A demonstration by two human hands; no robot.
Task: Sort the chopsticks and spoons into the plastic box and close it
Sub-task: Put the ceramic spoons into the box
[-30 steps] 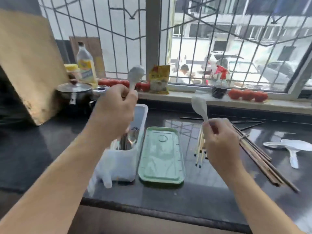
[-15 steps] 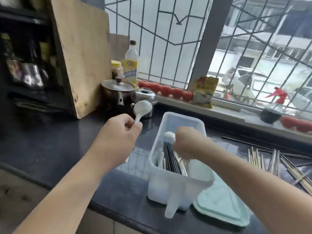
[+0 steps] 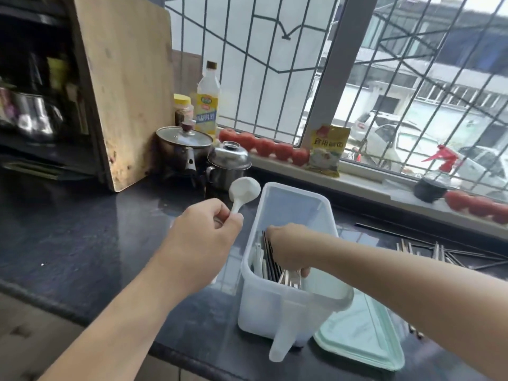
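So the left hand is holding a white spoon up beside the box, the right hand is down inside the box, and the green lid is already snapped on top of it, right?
Not quite. The head view shows the green lid lying on the counter beside the plastic box, which is open. The rest holds: the left hand holds the white spoon beside the box, and the right hand is down inside it.

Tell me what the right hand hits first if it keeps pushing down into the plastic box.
Probably the utensils already in there: the right hand sits inside the plastic box over the dark chopsticks. Below them, the box floor. Depth is hard to judge.
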